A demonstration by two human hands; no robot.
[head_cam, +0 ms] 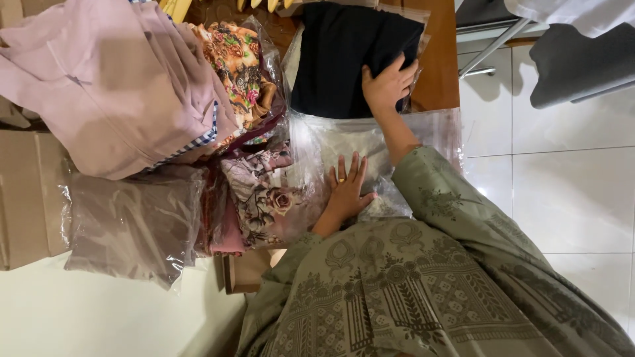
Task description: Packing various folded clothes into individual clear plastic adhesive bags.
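A black folded garment (337,59) lies on a wooden table, its near end at the mouth of a clear plastic bag (344,139). My right hand (387,86) rests on the garment's right corner, fingers curled over its edge. My left hand (345,188), with a ring on one finger, lies flat on the bag with fingers spread, pressing it down. Both sleeves are green with a woven pattern.
To the left is a pile of folded clothes: a pink garment (112,86), floral fabrics in bags (241,59), a rose-print piece (264,198) and a bagged mauve cloth (132,225). Cardboard boxes (26,198) stand at far left. White floor tiles (569,192) and a grey chair (575,59) are on the right.
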